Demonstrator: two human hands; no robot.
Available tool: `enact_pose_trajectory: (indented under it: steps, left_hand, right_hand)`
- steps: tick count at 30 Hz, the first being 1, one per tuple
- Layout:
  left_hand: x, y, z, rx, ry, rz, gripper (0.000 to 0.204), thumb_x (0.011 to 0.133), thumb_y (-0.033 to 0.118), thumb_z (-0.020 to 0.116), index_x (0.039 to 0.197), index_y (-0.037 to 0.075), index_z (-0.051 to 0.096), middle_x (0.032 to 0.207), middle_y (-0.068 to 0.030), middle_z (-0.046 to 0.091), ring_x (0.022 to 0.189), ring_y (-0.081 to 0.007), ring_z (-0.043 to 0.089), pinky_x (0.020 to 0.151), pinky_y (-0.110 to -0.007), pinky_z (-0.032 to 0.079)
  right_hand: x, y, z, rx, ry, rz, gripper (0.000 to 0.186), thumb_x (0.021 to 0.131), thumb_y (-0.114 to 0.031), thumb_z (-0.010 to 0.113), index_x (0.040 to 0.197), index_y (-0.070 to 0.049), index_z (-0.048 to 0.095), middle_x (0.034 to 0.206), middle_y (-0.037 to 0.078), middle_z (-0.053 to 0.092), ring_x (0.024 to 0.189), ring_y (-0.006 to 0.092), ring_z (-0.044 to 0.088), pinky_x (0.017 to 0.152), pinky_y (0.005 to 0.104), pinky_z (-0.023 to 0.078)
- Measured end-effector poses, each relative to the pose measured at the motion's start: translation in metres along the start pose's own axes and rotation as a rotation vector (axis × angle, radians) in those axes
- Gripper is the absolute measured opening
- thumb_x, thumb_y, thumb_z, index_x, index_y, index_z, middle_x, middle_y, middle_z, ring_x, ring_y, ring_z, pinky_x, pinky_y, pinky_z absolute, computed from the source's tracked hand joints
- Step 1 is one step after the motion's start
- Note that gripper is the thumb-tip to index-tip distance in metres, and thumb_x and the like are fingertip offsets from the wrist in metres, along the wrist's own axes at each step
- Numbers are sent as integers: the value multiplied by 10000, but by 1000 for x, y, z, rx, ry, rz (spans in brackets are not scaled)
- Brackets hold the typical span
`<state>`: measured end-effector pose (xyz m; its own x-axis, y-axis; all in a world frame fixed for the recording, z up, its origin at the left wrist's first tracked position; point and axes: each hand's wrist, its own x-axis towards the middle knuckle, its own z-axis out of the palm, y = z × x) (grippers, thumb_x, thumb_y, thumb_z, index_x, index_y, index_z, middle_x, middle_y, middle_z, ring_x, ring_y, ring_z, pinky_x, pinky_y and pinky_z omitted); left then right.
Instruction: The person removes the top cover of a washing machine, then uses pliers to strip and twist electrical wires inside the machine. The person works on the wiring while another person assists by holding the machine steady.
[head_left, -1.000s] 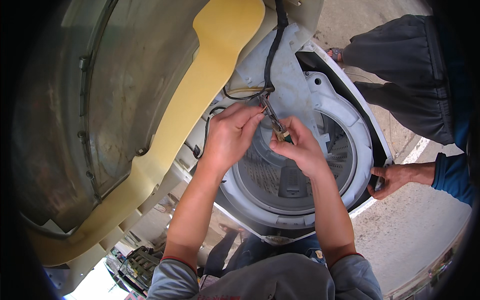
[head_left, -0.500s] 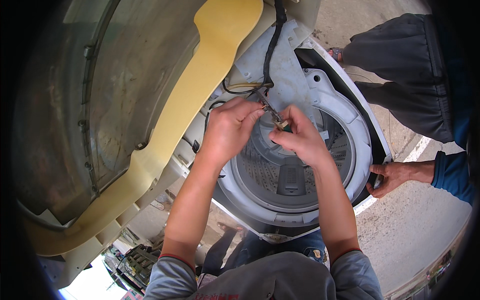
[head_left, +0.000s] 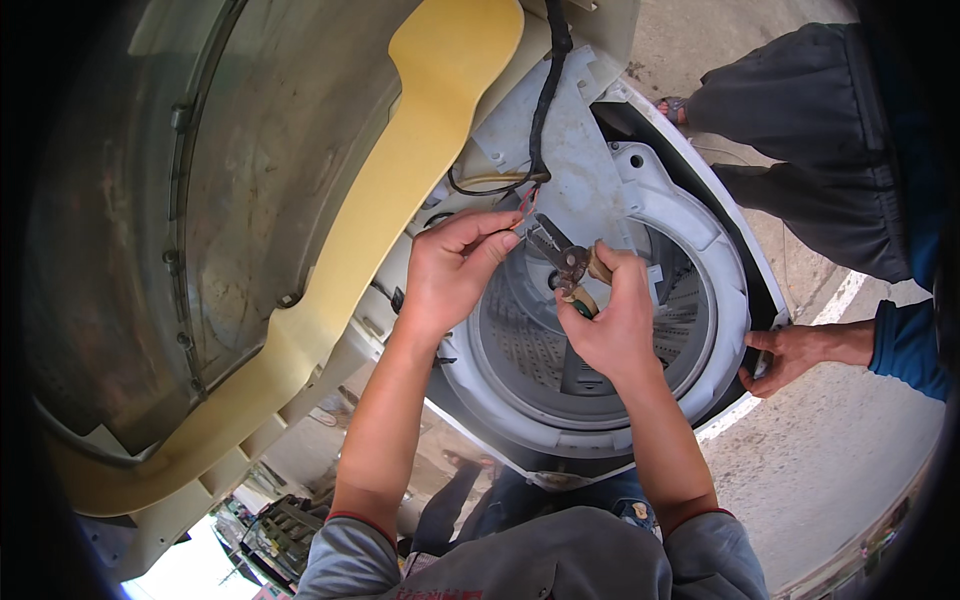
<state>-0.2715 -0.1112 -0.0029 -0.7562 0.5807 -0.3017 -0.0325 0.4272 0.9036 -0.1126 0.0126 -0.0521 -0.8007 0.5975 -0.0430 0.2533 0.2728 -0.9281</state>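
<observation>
The right hand (head_left: 618,315), at the centre of the frame, grasps a pair of pliers (head_left: 572,262), fingers and thumb wrapped about its yellow-and-green handles. The pliers lie just up and to the left of that hand, their jaws spread and aimed toward the upper left. The left hand (head_left: 455,265), left of centre, pinches the end of a thin wire (head_left: 528,203) between thumb and forefinger; the reddish strand runs from these fingertips up and slightly to the right. The plier tips are just beside the wire and the left fingertips; whether they touch the wire cannot be told.

Above both hands, the wire meets a black wrapped wiring harness (head_left: 543,105), which goes on to the top edge of the frame. Behind the harness sits a pale grey plate (head_left: 570,130). Below the pliers, in the middle of the frame, is the round washing machine tub (head_left: 722,270), with a perforated drum (head_left: 515,350) inside.

Farther out, a tan curved panel (head_left: 440,70) sweeps from the top centre to the lower left, beside a dull metal shell (head_left: 290,130) at upper left. At right, a co-worker's hand (head_left: 790,357) rests at the machine's white casing edge (head_left: 735,205).
</observation>
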Motion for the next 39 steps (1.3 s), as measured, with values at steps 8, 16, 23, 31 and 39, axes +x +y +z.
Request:
enact_pose_trajectory:
  steps: [8,16,23,31,39]
  left_hand:
    - [2,1,-6,-128,-47,-138,206,942,-9,679,1144,-41,701,997,-68,735,882,-89,654,778,-235,546]
    - [3,-3,-9,-131,-83,-116,181,946,-1,680,1121,-41,703,975,-53,730,859,-73,638,755,-224,528]
    - [5,5,-4,-147,-49,-131,205,911,7,726,1109,-39,703,911,-34,706,801,-72,611,724,-226,516]
    - [10,-4,-1,-147,-60,-120,241,770,53,873,891,2,671,813,21,647,740,-40,568,681,-207,487]
    - [13,-6,6,105,66,30,250,748,84,893,840,9,673,765,7,672,686,-51,568,666,-212,485]
  right_hand:
    - [15,0,5,-115,40,-187,604,609,-38,815,1158,15,568,1005,163,615,924,379,589,817,455,487]
    - [21,-1,2,-143,15,-189,573,599,-30,830,1122,15,599,990,163,621,900,365,600,782,438,501]
    - [24,-2,-4,-127,-65,-93,538,633,6,804,1130,18,598,1019,181,679,912,336,679,817,393,551]
    - [33,-4,-17,187,-254,222,488,682,8,777,1132,19,589,995,124,719,908,157,698,842,290,540]
    - [19,1,5,244,9,224,522,682,-14,783,1155,11,565,991,160,695,878,233,703,787,317,551]
